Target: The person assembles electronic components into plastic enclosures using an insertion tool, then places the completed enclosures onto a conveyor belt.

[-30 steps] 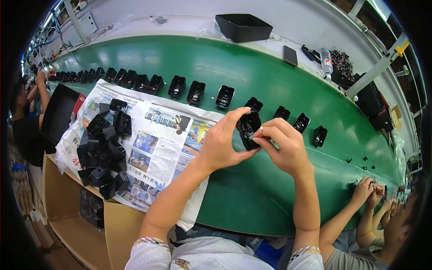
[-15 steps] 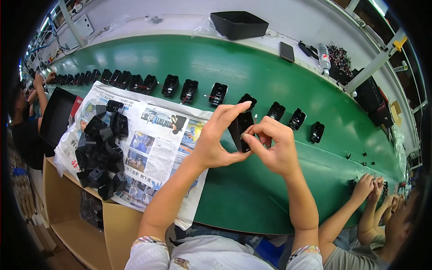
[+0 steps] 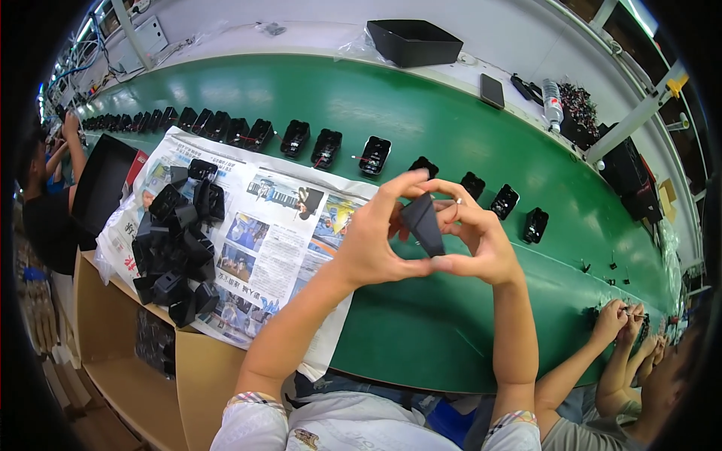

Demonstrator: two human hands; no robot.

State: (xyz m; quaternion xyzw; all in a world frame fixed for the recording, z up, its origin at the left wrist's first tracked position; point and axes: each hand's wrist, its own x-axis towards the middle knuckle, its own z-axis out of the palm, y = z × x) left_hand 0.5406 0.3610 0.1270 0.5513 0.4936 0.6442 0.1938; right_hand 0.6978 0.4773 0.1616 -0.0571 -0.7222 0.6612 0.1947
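Between my two hands, above the green table, is a black plastic housing [image 3: 423, 225] with a smooth, slanted outer face showing. My left hand [image 3: 374, 237] grips it from the left, fingers over the far end and thumb at the near end. Curved around its right side is my right hand [image 3: 485, 237], thumb tip at the near corner; some fingers are hidden behind the housing. Beyond the hands, open black housings, some with thin red wires, stand in a long row, such as one housing [image 3: 374, 155] just past my left hand.
On the left, newspaper [image 3: 256, 248] bears a pile of black housings [image 3: 177, 240], with a cardboard box [image 3: 203, 368] below. A black bin [image 3: 415, 43], phone [image 3: 492, 91] and bottle [image 3: 552, 105] stand on the back ledge. Co-workers sit left and right; one's hands [image 3: 611, 319] work at the right.
The housing has been turned over: its open inside faced me before, and now its outer face shows. My right hand has moved from pinching at the opening to holding the housing's right side.
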